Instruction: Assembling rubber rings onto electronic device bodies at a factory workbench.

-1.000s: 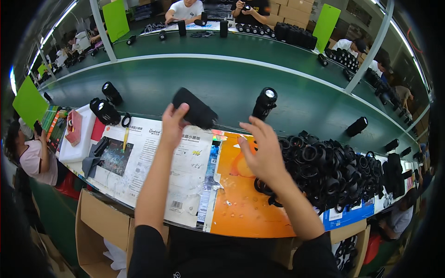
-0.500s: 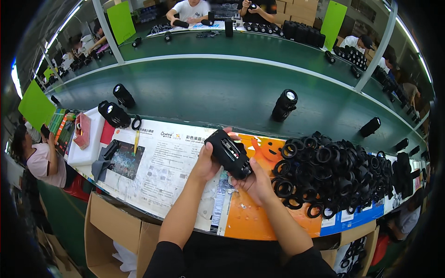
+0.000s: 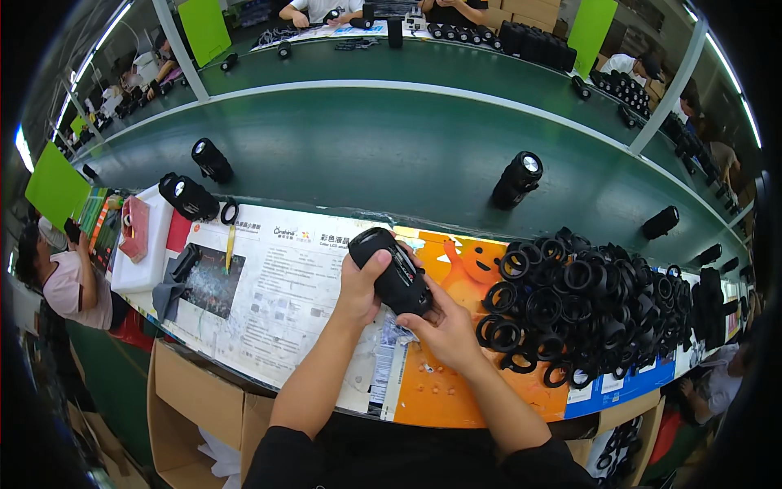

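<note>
Over the paper-covered bench, a black cylindrical speaker point(image 3: 401, 281) lies tilted between my two hands. My left hand point(image 3: 357, 289) wraps its upper left end, the thumb resting across the top. At the lower right end, my right hand point(image 3: 446, 328) grips the body between thumb and fingers. The speaker's side facing me is mostly plain black, with a narrow panel along its right edge. To the right of my hands is a large heap of black rings point(image 3: 578, 297), the nearest ones close to my right hand.
Black speakers stand on the green conveyor point(image 3: 342, 163), one point(image 3: 518, 180) ahead to the right. Scissors with a yellow handle point(image 3: 230, 232), a grey cloth point(image 3: 167, 300) and a white foam tray point(image 3: 148, 269) lie left. Cardboard boxes point(image 3: 199, 383) sit below the bench; co-workers sit around.
The speaker has turned in my hands, so its recessed side panel now faces more to the right. My left thumb has moved onto its top. The view has shifted slightly.
</note>
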